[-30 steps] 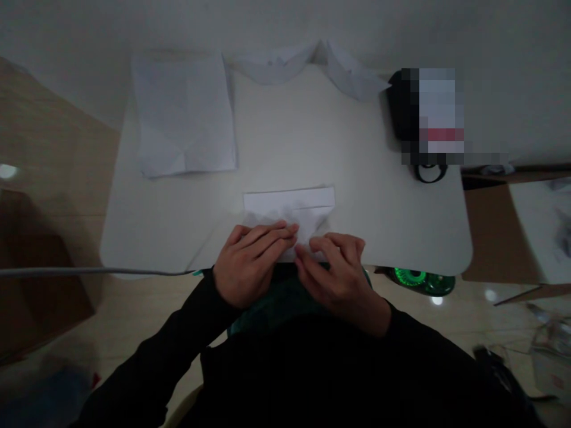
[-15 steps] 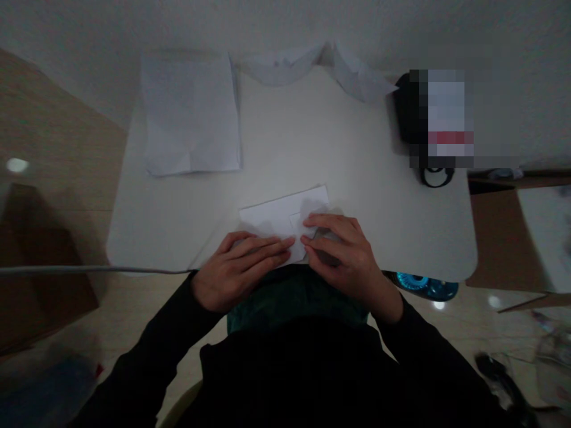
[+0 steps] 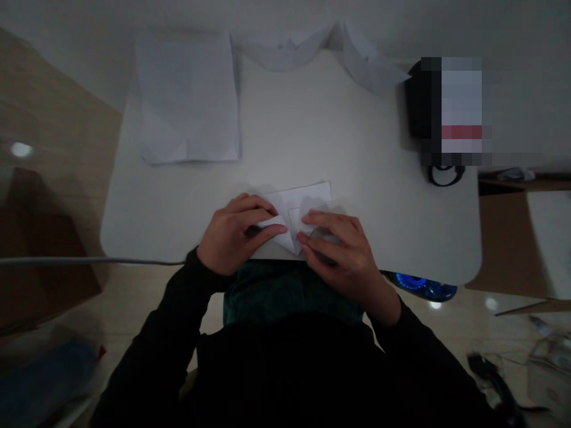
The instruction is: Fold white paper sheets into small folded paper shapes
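Note:
A folded white paper [image 3: 307, 199] lies at the front of the white table [image 3: 357, 166], between my hands. My left hand [image 3: 234, 235] curls over its left side, fingers pinching a pointed flap [image 3: 272, 223]. My right hand [image 3: 336, 244] presses its fingers on the paper's right part, next to a smaller folded layer [image 3: 297, 220]. The paper's lower tip shows between my hands, and the rest of its underside is hidden. Farther off on the table lies a flat creased sheet [image 3: 190, 101].
Folded paper pieces [image 3: 370, 62] lean at the table's back edge against the wall. A dark object with a blurred patch [image 3: 417, 101] stands back right. A grey cable [image 3: 89, 260] runs along the front edge. A blue-lit round object [image 3: 423, 286] sits below the edge; cardboard [image 3: 504, 244] stands right.
The paper's left part now forms a pointed flap instead of a flat edge. My left hand has moved up and curled over it. The view has shifted slightly.

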A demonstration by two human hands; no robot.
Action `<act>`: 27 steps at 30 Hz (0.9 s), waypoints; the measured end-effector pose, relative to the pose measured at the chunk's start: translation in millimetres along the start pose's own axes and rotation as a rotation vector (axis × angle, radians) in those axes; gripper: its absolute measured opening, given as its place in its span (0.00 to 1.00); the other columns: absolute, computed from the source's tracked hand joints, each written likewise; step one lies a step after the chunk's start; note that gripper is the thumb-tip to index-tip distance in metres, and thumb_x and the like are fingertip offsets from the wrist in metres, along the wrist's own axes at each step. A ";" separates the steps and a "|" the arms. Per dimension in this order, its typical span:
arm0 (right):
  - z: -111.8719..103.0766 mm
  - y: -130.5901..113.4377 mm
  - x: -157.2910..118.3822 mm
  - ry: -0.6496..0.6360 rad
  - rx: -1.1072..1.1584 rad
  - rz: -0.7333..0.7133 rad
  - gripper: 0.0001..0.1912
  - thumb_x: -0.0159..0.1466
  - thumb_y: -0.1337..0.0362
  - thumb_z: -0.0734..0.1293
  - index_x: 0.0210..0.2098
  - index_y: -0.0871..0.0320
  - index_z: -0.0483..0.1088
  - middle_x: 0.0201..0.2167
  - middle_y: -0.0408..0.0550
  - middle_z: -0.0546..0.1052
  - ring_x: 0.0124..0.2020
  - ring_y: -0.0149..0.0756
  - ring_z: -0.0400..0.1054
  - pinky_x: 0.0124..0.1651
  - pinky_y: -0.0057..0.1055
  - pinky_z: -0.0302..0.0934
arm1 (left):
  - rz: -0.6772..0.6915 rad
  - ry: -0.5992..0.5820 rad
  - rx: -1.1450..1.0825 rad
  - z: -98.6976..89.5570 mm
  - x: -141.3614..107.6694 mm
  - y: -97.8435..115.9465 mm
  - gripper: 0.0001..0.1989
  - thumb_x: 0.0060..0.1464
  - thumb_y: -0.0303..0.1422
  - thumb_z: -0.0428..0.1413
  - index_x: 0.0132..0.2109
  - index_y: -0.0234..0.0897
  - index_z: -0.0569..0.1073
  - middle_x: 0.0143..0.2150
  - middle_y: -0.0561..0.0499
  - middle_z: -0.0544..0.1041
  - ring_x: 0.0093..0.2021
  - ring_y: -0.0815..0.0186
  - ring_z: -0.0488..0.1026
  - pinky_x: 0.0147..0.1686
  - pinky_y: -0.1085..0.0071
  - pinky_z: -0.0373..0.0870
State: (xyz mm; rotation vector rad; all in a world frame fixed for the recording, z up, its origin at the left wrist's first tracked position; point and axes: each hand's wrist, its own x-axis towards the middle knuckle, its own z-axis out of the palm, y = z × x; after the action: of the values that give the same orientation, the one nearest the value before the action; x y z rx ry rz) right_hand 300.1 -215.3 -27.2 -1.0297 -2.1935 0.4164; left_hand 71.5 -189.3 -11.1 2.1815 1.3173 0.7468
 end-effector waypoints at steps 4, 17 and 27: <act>-2.8 0.2 -3.8 -0.072 -0.001 0.000 0.10 0.64 0.69 0.68 0.45 0.55 0.76 0.54 0.53 0.77 0.59 0.44 0.70 0.55 0.45 0.66 | -0.075 0.005 0.011 1.4 4.4 2.2 0.13 0.58 0.43 0.60 0.34 0.38 0.79 0.39 0.48 0.81 0.39 0.65 0.77 0.42 0.68 0.75; -1.1 -5.2 -21.9 -0.175 -0.097 -0.095 0.20 0.67 0.71 0.64 0.58 0.61 0.69 0.62 0.61 0.71 0.68 0.47 0.58 0.63 0.50 0.63 | -0.143 0.039 0.075 1.0 17.0 3.2 0.12 0.52 0.44 0.65 0.33 0.39 0.79 0.35 0.52 0.80 0.32 0.67 0.76 0.33 0.69 0.73; -6.1 -3.1 -24.1 -0.232 -0.097 -0.114 0.24 0.67 0.72 0.64 0.62 0.53 0.66 0.67 0.57 0.65 0.71 0.47 0.53 0.65 0.51 0.61 | -0.135 -0.031 0.142 -0.2 26.8 2.0 0.13 0.55 0.45 0.63 0.34 0.40 0.79 0.38 0.51 0.80 0.36 0.65 0.77 0.38 0.65 0.73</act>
State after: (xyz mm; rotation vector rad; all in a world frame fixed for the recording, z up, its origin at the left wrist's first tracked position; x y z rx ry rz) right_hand 313.8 -235.9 -31.7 -0.9403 -2.4871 0.3972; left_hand 83.0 -166.0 -4.2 2.1759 1.5261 0.5820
